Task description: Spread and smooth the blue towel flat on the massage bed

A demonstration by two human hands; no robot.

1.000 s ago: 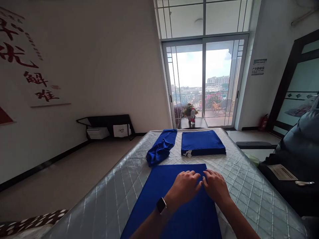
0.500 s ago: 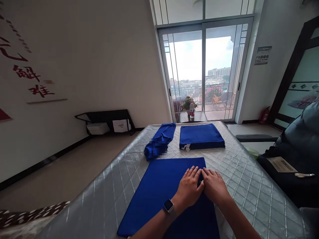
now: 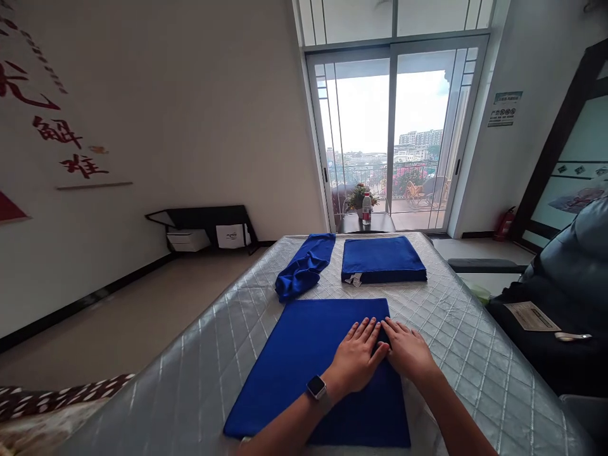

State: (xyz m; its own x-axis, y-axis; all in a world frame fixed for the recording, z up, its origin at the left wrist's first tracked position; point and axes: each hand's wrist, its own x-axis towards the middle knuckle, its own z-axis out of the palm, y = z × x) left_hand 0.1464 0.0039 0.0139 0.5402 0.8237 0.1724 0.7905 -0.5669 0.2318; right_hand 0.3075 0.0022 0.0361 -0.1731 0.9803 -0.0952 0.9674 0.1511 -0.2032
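A flat, folded blue cloth (image 3: pixel 285 373) lies in front of me on a silver quilted mattress (image 3: pixel 199 373). My left hand (image 3: pixel 357 354) rests on it palm down, fingers stretched out, with a watch (image 3: pixel 316 386) on the wrist. Beside it, my right hand (image 3: pixel 407 349) lies over the cloth's right edge, its fingers extended and the fingertips close to the left hand's. Neither hand grips anything. Farther back sit a neat stack of folded blue cloths (image 3: pixel 384 256) with white tags and, to its left, a crumpled blue cloth (image 3: pixel 306 266).
Beyond the mattress, a small table (image 3: pixel 351 223) holds a bottle (image 3: pixel 366 209) and a potted plant (image 3: pixel 360 195) before glass sliding doors. A black chair (image 3: pixel 565 285) stands at right, with a card (image 3: pixel 532 315) on it. Brown patterned fabric (image 3: pixel 61 396) is at lower left.
My left hand has slid slightly left on the folded cloth, and its fingers look a bit more spread. The right hand stays at the cloth's edge. The view has shifted slightly.
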